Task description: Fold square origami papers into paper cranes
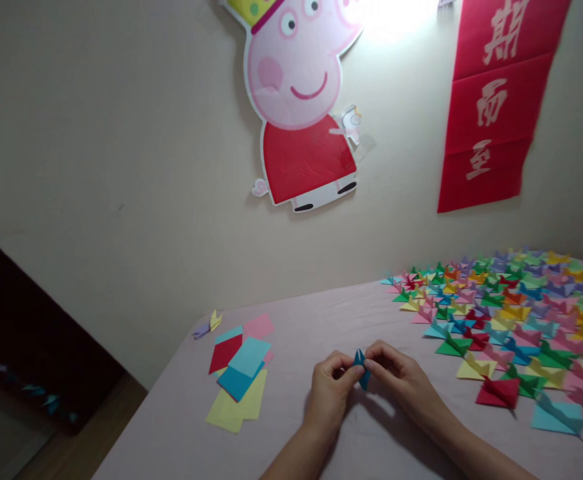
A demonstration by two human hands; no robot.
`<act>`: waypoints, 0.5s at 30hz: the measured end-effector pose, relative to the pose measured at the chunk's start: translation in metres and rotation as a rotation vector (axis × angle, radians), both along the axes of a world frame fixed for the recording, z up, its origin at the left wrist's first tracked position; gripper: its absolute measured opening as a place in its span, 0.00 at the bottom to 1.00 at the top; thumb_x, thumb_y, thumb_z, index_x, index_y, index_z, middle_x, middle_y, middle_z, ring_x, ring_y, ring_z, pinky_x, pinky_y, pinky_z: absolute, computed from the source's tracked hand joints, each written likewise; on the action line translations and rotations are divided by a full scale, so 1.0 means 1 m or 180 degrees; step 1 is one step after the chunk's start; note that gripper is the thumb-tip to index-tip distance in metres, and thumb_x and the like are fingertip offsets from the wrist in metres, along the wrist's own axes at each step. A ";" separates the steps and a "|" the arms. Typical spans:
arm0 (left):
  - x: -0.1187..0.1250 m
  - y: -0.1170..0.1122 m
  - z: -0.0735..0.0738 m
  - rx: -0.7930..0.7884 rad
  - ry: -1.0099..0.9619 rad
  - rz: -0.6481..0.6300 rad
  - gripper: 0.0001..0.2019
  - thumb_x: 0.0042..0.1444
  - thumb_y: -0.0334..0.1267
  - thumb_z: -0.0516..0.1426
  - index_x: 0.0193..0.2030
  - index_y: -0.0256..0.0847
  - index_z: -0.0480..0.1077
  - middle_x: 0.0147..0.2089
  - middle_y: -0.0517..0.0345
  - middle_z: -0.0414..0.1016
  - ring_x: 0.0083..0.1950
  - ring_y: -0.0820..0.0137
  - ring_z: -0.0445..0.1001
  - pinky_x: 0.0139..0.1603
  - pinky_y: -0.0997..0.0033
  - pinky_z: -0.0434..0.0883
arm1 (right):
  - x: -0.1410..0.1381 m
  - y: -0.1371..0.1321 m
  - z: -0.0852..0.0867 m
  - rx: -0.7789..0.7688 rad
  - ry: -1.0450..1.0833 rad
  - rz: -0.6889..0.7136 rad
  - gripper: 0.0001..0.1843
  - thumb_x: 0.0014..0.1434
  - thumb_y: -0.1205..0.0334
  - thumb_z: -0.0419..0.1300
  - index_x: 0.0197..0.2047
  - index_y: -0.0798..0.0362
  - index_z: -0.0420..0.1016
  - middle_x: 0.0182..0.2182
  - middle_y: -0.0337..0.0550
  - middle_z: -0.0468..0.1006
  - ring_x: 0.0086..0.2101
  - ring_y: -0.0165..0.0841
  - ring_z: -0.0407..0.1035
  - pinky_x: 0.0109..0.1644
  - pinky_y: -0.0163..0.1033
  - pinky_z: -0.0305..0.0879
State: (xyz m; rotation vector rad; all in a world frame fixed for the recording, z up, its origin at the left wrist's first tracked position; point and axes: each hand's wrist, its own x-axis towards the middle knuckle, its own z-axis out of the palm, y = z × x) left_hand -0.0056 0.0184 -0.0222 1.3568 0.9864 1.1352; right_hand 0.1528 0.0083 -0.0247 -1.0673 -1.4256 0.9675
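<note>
Head cam check-in: blue one mid-fold, loads done, a few squares waiting

I'm placing everything off the little blue paper piece (362, 368) that I'm holding just above the pink table (171, 440). Well to its left is a loose stack of flat paper squares (241, 380) in yellow, blue, red and pink, none folded yet. Two tiny folded bits (208, 326) sit farther back-left. Right beside it, my left hand (329, 393) has thumb and fingertips pinched closed on its left edge. My right hand (404, 381) is clamped on the other side the same way. Off to its right sprawls a big field of finished folded shapes (516, 320) in every colour. My guess is most of the batch is done, this one's partway, and the stack is what's left.
</note>
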 end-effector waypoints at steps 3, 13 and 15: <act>0.001 -0.001 0.000 -0.0077 -0.0031 -0.0002 0.10 0.47 0.43 0.64 0.28 0.37 0.77 0.27 0.61 0.70 0.30 0.72 0.62 0.33 0.72 0.58 | 0.000 0.000 0.000 -0.0008 0.0009 -0.0007 0.16 0.56 0.47 0.62 0.30 0.53 0.74 0.26 0.38 0.72 0.29 0.34 0.68 0.35 0.37 0.65; 0.000 0.003 -0.006 -0.0327 -0.0274 0.0041 0.12 0.44 0.44 0.67 0.28 0.37 0.76 0.25 0.61 0.72 0.27 0.73 0.62 0.30 0.73 0.56 | -0.001 0.000 0.001 -0.0126 0.0105 0.0025 0.18 0.54 0.45 0.62 0.30 0.52 0.73 0.26 0.38 0.73 0.30 0.34 0.68 0.35 0.37 0.66; -0.001 0.004 -0.006 -0.0292 -0.0300 0.0036 0.12 0.44 0.44 0.67 0.28 0.37 0.76 0.27 0.59 0.74 0.28 0.72 0.64 0.33 0.73 0.58 | -0.001 0.000 0.001 -0.0080 0.0079 0.0014 0.17 0.55 0.46 0.62 0.30 0.52 0.73 0.26 0.38 0.73 0.30 0.34 0.68 0.35 0.37 0.65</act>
